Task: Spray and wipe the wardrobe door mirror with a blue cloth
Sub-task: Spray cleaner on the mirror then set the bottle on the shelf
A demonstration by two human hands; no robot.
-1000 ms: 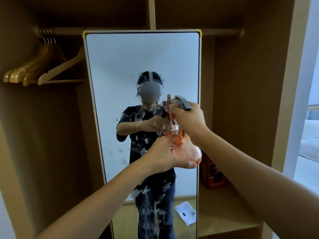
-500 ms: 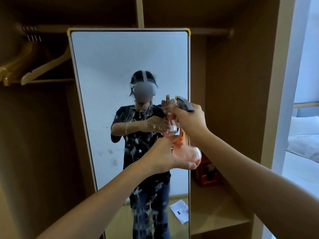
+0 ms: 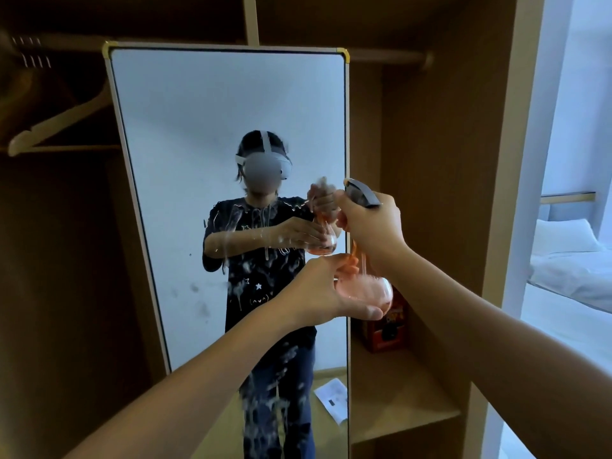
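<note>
Nearest, the left hand (image 3: 326,289) cups the round pink base of a clear spray bottle (image 3: 364,286) from below, fingers curled round it. Just above, the right hand (image 3: 371,226) grips the bottle's neck under its grey spray head (image 3: 361,193), fingers wrapped tight. Beyond both hands stands the mirror (image 3: 198,127), streaked with white drips and foam spots down its middle and smudged to the left hand's left. Behind the right hand, an orange box (image 3: 385,329) sits on a shelf (image 3: 397,402).
</note>
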